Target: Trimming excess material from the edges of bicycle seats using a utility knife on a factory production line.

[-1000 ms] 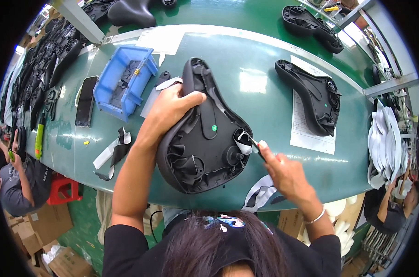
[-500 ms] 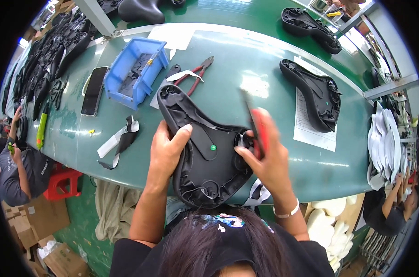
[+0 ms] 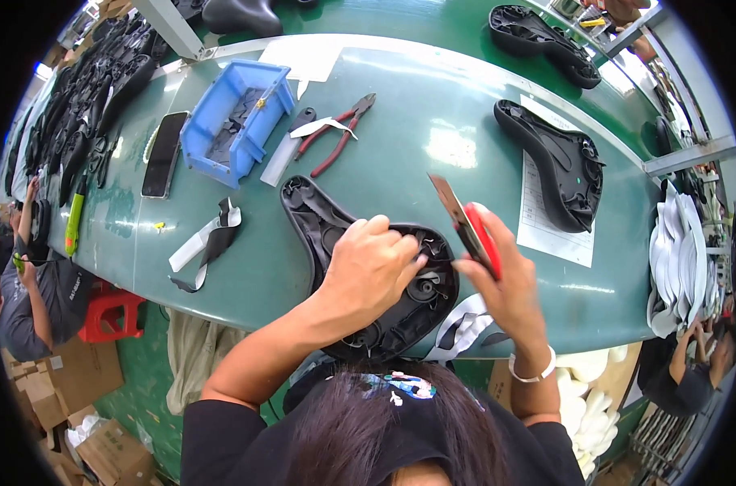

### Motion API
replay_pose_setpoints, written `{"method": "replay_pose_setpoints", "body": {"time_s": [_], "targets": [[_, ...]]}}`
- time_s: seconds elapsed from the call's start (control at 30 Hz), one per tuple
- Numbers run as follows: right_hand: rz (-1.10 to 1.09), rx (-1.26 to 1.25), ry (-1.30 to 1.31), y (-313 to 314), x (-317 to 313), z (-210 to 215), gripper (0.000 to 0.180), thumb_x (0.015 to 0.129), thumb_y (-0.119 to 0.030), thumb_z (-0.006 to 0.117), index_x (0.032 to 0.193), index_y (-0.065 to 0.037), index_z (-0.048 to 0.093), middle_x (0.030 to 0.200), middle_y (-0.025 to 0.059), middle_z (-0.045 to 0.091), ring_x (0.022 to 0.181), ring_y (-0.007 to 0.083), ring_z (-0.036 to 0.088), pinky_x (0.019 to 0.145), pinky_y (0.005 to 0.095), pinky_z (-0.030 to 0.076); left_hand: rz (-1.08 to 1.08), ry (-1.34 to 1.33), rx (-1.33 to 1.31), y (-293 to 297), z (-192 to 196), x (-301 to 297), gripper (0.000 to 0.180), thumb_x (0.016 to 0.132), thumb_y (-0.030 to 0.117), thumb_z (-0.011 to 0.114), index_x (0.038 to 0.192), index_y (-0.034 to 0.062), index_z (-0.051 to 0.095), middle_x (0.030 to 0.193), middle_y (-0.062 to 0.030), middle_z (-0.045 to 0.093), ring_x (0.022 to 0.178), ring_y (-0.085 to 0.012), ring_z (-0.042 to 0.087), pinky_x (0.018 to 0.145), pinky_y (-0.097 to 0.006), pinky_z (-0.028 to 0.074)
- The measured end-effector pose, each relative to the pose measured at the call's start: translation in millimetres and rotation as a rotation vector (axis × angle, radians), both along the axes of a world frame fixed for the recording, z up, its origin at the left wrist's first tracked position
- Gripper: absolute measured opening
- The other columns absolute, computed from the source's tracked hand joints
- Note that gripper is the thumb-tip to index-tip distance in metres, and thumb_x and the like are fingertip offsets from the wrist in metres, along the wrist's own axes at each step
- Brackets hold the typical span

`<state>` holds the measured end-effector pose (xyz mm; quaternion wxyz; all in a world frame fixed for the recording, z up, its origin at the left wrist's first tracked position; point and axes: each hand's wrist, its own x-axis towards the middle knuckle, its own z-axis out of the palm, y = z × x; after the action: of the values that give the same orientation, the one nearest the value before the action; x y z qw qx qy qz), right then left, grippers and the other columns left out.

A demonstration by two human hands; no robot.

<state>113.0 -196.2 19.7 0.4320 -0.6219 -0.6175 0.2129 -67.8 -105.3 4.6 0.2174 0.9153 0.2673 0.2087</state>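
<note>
Your saddle (image 3: 360, 267) shows matt black moulded plastic underneath; your scraper (image 3: 465, 227) pairs a dull metal blade with a glossy red plastic handle. The desk (image 3: 433, 146) gleams smooth green; the bin (image 3: 234, 121) is blue plastic.

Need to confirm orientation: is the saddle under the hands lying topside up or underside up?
Underside up: the saddle shows its ribbed black shell, with the left hand pressing on it.

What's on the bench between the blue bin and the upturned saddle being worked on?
In the head view, between the blue bin and the saddle lie red-handled pliers and a pale flat strip, on the green bench.
</note>
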Motion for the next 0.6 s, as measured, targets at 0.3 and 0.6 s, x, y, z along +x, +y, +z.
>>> {"method": "replay_pose_setpoints", "body": {"time_s": [0.3, 0.6], "targets": [[0.289, -0.241, -0.783, -20, 13, 30, 0.057, 0.079, -0.013, 0.068, 0.133, -0.019, 0.051, 0.065, 0.0046, 0.051, 0.048, 0.0204, 0.046, 0.045, 0.0341, 0.038, -0.091, -0.107, -0.426, 11, 6, -13, 0.038, 0.082, 0.023, 0.065, 0.054, 0.0033, 0.049, 0.057, -0.0056, 0.04, 0.066, -0.0185, 0.042, 0.064, -0.033, 0.033], [-0.174, -0.403, -0.45, -107, -39, 2, 0.058, 0.084, -0.016, 0.064, 0.138, -0.021, 0.044, 0.062, 0.0095, 0.053, 0.046, 0.0272, 0.054, 0.044, 0.0395, 0.042, 0.047, -1.463, -1.293, 27, 0, -24, 0.02, 0.092, 0.018, 0.05, 0.094, 0.0015, 0.061, 0.067, -0.0049, 0.052, 0.068, -0.015, 0.051, 0.074, -0.032, 0.041]]}}
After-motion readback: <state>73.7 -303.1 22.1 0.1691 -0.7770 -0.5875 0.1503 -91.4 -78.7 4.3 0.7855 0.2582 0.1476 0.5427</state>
